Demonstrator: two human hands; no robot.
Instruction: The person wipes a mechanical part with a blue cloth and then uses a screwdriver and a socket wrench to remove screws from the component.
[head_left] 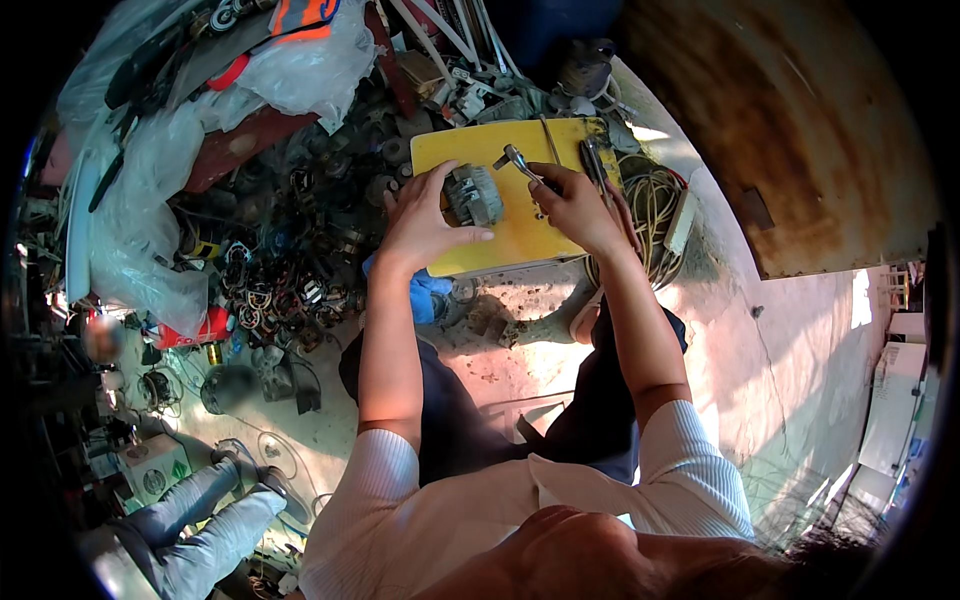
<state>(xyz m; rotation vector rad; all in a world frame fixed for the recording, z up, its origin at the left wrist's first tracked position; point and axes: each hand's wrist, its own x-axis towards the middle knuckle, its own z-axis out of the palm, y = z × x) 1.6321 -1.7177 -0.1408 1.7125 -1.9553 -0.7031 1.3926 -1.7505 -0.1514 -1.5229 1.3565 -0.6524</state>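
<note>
Atop yellow desk (522,241), grey metal part (474,195) lies, long axis roughly away from you. Left of part, your nearer left hand (425,220) splays unclenched, contact unclear; right of it, right hand (577,207) grasps ratchet wrench (517,160).

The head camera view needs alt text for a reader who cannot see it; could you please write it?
A person's left hand curves around the near-left side of a grey metal part on a yellow surface, while the right hand holds a metal tool. Coiled wires lie to the right, jumbled parts to the left.
</note>
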